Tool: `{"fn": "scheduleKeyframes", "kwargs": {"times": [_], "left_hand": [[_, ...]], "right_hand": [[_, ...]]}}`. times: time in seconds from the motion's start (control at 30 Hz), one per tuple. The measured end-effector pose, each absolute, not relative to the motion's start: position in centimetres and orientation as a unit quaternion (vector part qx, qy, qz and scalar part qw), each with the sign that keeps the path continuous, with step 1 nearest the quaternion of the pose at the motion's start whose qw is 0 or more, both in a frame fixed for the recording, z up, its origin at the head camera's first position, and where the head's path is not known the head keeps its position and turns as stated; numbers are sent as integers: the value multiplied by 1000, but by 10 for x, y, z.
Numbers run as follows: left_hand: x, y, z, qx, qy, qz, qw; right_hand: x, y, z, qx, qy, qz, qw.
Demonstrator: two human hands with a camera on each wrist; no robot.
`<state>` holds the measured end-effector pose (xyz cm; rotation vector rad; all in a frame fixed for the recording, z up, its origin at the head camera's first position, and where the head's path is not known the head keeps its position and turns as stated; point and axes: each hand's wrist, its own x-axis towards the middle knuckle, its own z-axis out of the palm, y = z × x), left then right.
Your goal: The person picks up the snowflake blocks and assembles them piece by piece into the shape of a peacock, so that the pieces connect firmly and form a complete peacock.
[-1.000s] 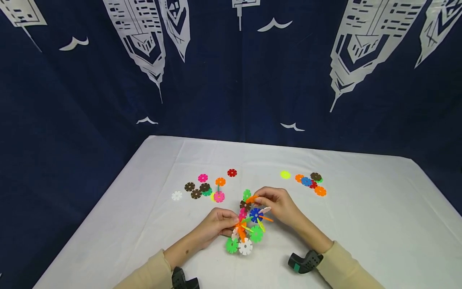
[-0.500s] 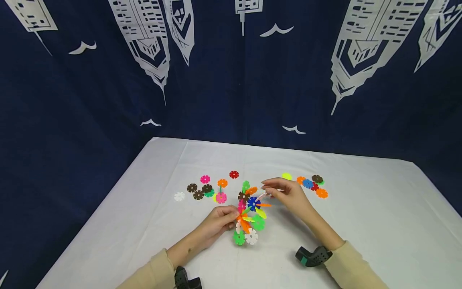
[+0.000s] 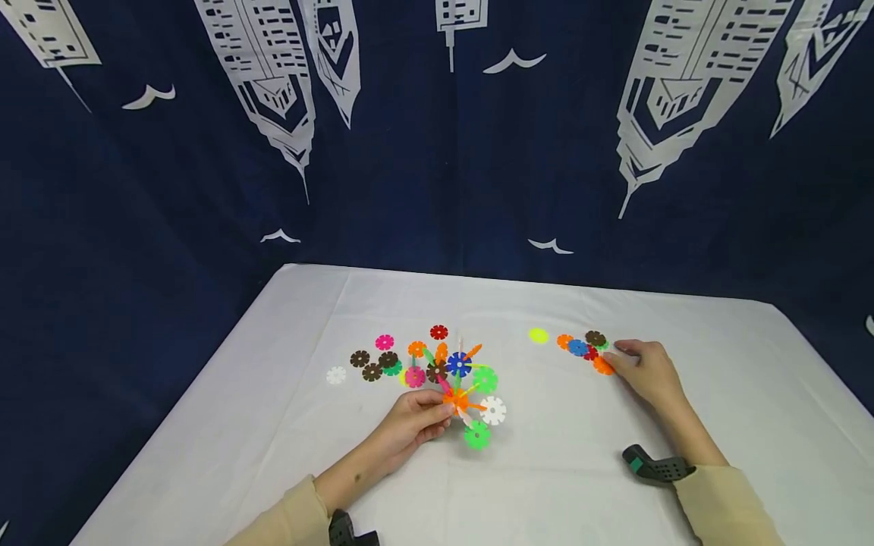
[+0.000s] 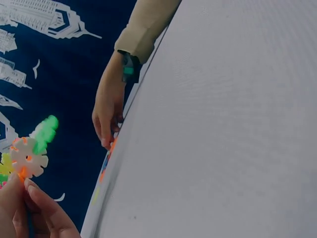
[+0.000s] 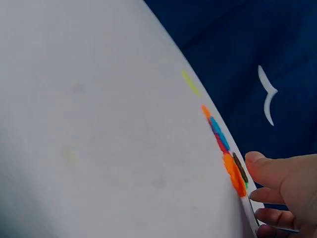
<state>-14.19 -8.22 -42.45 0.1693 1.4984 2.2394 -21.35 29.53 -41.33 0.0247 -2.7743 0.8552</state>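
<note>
In the head view my left hand pinches an orange disc in a cluster of interlocked notched plastic discs. The cluster has blue, brown, green, white, orange and yellow pieces spreading up and to the right of the fingers. In the left wrist view, white and green discs of the cluster stand above the left fingertips. My right hand is over the right-hand pile, fingertips right at an orange disc. In the right wrist view thumb and fingers are apart, beside the orange disc and a brown one.
Blue, red, brown and green discs lie with the orange one, and a yellow disc sits farther left. Left of the middle are several loose discs, including pink, red and white. A patterned curtain hangs behind the white table.
My right hand has let go of the orange disc on the cluster and moved right to the loose pile. The cluster has turned in my left hand, which keeps its hold.
</note>
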Motion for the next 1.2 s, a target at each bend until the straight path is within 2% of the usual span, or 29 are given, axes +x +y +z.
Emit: {"fn": "scheduleKeyframes", "kwargs": {"times": [0.3, 0.6, 0.7, 0.87, 1.03, 1.2], "left_hand": [[-142, -83, -429, 55, 514, 835, 190], [-141, -82, -431, 43, 518, 834, 185], [-141, -82, -431, 41, 520, 832, 189], [-140, -82, -430, 51, 530, 823, 200], [-141, -83, -432, 76, 557, 800, 207], [-141, -82, -432, 92, 576, 782, 219]], "right_hand": [[-215, 278, -414, 45, -956, 273, 95], [-207, 291, -404, 27, -965, 262, 14], [-205, 289, -402, 34, -960, 275, 44], [-198, 261, -384, 119, -891, 426, 96], [-179, 205, -367, 235, -765, 595, 74], [-167, 174, -371, 265, -735, 623, 35]]}}
